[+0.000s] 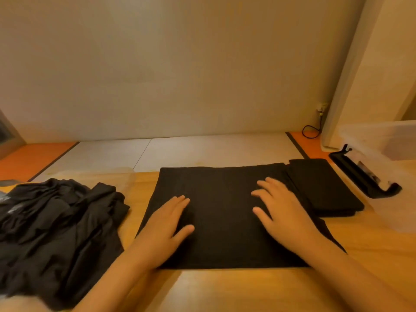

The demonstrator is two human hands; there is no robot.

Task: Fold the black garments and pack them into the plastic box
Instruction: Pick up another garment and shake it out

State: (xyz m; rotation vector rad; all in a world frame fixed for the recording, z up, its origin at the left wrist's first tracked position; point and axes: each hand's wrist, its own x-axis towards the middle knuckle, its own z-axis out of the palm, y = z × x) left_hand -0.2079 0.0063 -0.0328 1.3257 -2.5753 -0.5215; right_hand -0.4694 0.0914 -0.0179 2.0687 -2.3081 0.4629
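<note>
A black garment (222, 190) lies flat on the wooden table (236, 291) in a rectangle. My left hand (166, 226) presses flat on its left part, fingers together. My right hand (283, 210) rests flat on its right part, fingers spread. Neither hand grips anything. A smaller folded black garment (326, 183) lies at the right end, touching the flat one. A crumpled pile of black garments (54, 224) sits at the left. The clear plastic box (387, 143) stands at the far right edge, partly cut off.
A black clip-like bar (362, 174) lies in front of the box. A transparent lid or sheet (108, 174) rests behind the pile. A black cable (311, 131) hangs at the wall corner. Beyond the table are a pale floor and a beige wall.
</note>
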